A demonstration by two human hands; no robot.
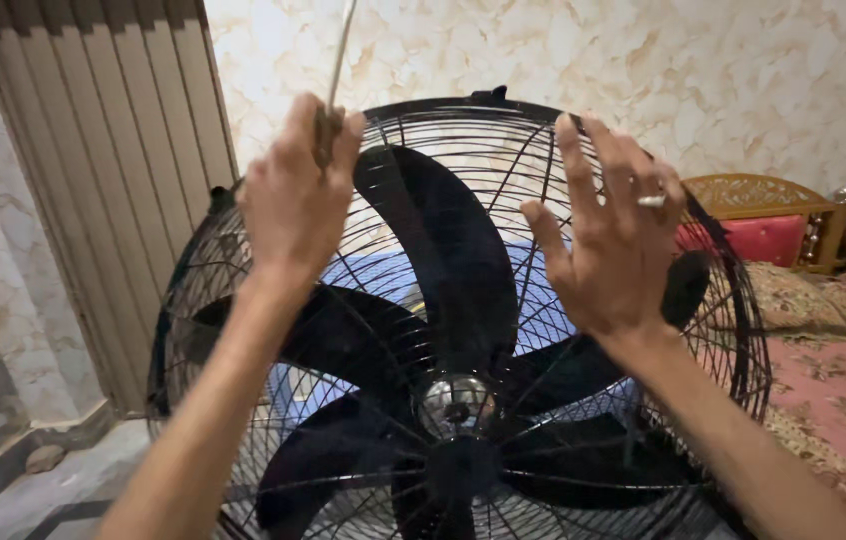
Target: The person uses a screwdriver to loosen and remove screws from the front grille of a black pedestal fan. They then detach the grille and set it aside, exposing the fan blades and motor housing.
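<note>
Marble-patterned wall and a bed behind a large black fan [463, 330] in its wire cage.
Left hand [295, 200] closes around a thin rod [340, 50] at the cage's upper rim; right hand [615, 235] rests spread-fingered, gripping nothing, on the grille.

Left hand [295, 195] fisted; right hand [615, 235] fingers [573, 160] spread.

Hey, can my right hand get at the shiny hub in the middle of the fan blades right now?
Probably not. The right hand lies spread on the outside of the wire guard, and its close wires stand between the fingers and the hub.
</note>
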